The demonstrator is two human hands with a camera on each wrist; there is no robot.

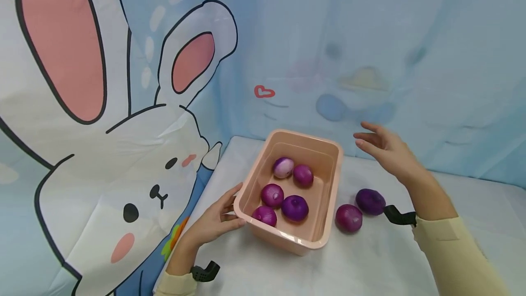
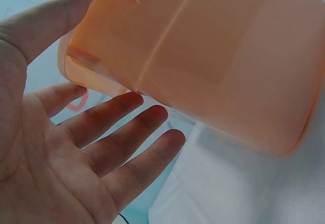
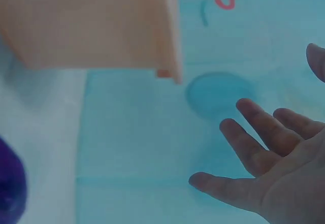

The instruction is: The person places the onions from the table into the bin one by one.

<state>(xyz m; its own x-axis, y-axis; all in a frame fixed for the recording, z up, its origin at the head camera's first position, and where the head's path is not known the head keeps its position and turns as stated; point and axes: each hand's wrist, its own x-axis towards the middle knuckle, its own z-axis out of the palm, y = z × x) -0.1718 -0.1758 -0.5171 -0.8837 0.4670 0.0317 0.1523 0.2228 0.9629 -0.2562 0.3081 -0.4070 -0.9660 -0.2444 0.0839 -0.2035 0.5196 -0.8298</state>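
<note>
A pink plastic bin [image 1: 287, 236] stands on the white-covered table and holds several purple onions, among them a paler, white-streaked onion [image 1: 283, 167]. My left hand [image 1: 218, 216] is at the bin's left side, thumb and fingers spread at its rim and wall. In the left wrist view, the fingers [image 2: 152, 150] are loosely extended along the bin's wall [image 2: 218, 46]. My right hand [image 1: 384, 150] is raised right of the bin, fingers apart and holding nothing. Two more onions lie on the table right of the bin, a reddish-purple onion [image 1: 349, 218] and a darker onion [image 1: 370, 202].
Behind the table [image 1: 370, 264] hangs a light blue cloth [image 1: 411, 58]. A large cartoon rabbit [image 1: 135, 159] is printed on the cloth at the left. Black wrist-worn devices show on the left wrist [image 1: 205, 272] and the right wrist [image 1: 399, 216].
</note>
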